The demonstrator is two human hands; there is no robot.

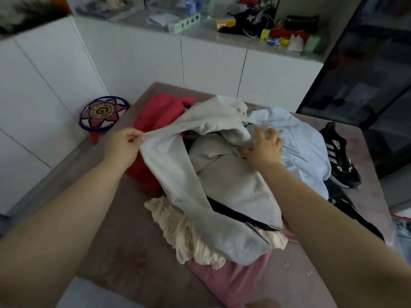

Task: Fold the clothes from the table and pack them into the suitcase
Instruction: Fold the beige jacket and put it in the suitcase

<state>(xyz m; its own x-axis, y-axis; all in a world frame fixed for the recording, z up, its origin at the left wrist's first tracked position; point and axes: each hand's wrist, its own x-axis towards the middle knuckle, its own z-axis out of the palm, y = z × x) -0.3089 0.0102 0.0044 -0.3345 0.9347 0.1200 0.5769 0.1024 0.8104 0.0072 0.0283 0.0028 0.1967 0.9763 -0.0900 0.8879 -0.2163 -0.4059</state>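
Fingers (136,136) of the left hand (123,147) are curled, thumb against forefinger, pinching one edge of a pale grey garment (175,174). The cloth is drawn taut from that pinch and lifted off the pile. Beyond this hand, at the table's left edge, stands a round stool (103,113) with a beaded flower-pattern top.

A red garment (160,112) lies crumpled on the table (106,218) just behind and under the raised grey cloth. From the pinch, the grey garment runs two ways: one band goes up and right across the heap, and a longer part hangs down toward the near edge. Its lower end lies over a cream ruffled garment (175,230), which rests on a pink cloth (226,283).

At the centre the grey fabric is bunched in a mound, with a black strip (233,211) showing beneath it.

The right hand (265,150) lies flat on the mound, its fingers (258,133) spread wide and straight. It presses the grey folds where they meet a light blue shirt (302,141) and grips nothing.

The blue shirt is spread to the right of that hand. A black sneaker (340,156) with white stripes sits beside it near the table's right edge. White cabinets (211,63) stand behind the table.
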